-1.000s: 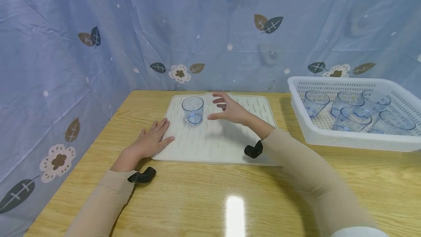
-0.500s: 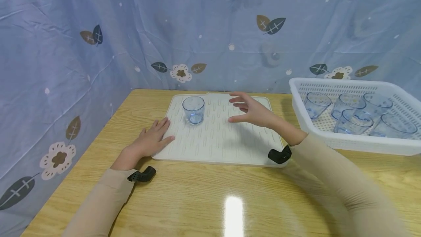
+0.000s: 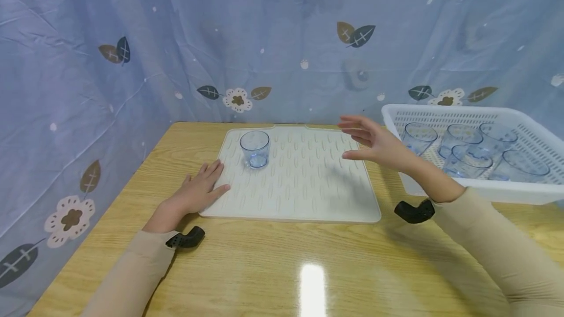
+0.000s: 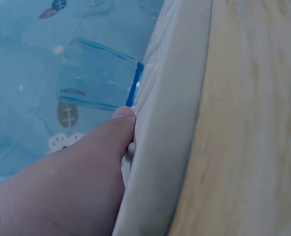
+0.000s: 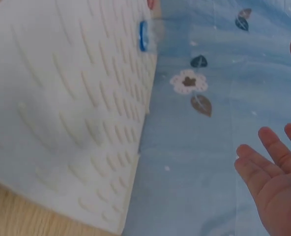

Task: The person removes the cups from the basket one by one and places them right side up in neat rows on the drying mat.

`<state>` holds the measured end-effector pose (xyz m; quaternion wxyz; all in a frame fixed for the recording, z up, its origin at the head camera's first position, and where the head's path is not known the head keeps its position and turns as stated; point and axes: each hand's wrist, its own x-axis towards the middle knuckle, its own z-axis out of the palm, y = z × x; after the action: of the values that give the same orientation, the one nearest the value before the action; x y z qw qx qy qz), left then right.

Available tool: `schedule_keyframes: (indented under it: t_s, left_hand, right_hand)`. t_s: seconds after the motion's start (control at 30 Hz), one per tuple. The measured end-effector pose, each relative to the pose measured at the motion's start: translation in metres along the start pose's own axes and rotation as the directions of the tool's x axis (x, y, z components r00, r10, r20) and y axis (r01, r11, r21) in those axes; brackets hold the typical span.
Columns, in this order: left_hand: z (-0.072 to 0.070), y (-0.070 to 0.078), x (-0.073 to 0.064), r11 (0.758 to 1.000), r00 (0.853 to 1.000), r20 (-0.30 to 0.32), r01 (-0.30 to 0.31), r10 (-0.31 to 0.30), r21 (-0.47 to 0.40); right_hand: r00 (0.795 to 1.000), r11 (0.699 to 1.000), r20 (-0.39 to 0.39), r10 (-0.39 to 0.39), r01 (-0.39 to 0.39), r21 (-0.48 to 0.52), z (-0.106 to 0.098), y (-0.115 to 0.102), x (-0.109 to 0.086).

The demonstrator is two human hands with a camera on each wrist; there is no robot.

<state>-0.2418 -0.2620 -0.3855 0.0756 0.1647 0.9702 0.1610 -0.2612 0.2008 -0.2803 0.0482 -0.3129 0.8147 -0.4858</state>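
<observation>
One blue cloth curtain (image 3: pixel 282 23), printed with leaves and white flowers and softly creased, hung behind and to the left of one wood-grained table (image 3: pixel 246 268). One white plastic basket (image 3: pixel 506 193), its walls pierced with slots, stood at the table's back right. One white drying mat (image 3: pixel 299 199), rectangular with rounded corners and raised oval ridges, lay left of the basket near the table's back edge.

Two beige sleeves (image 3: pixel 498 238) reached in from the table's near side. The right hand (image 3: pixel 381 143) had drawn away to the right: a second earlier it was just beside the lone glass, and now it hovered around the mat's back right corner, near the basket, holding nothing, fingers lightly bent and thumb well apart. The left hand (image 3: pixel 196 192) had stayed resting on the mat's left edge, fingers slightly spread, thumb stretched out toward the right.

Six clear bluish tumblers were visible. The lone glass (image 3: pixel 254 146) had kept its place, upright toward the mat's back left corner; five glasses (image 3: pixel 467 163) stood in the basket. Two black wrist pieces (image 3: pixel 416 212) sat at the cuffs.
</observation>
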Motion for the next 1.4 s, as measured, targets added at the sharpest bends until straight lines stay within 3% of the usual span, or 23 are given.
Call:
schedule_keyframes:
  t_s: [0.3, 0.5, 0.73, 1.03, 1.4]
  left_hand:
    - [0.0, 0.001, -0.001, 1.0, 1.0, -0.003, -0.008, 0.008, 0.001]
    - [0.0, 0.0, 0.0, 1.0, 1.0, 0.0, -0.005, 0.005, -0.001]
    - [0.0, 0.001, 0.0, 1.0, 1.0, 0.0, -0.009, 0.009, -0.006]
    - [0.002, -0.003, -0.001, 1.0, 1.0, -0.008, -0.01, 0.01, -0.005]
    - [0.001, 0.0, -0.001, 1.0, 1.0, -0.012, -0.008, 0.008, 0.003]
  right_hand:
    - [0.998, 0.998, -0.04, -0.049, 0.047, -0.035, -0.027, 0.005, -0.034]
    - [0.99, 0.992, -0.132, -0.05, 0.033, -0.125, -0.048, 0.014, -0.051]
    - [0.971, 0.975, -0.237, 0.036, -0.086, -0.207, -0.072, 0.027, -0.069]
    - [0.934, 0.921, -0.297, 0.198, -0.281, -0.27, -0.106, 0.045, -0.082]
    - [0.894, 0.87, -0.342, 0.291, -0.396, -0.295, -0.132, 0.067, -0.094]
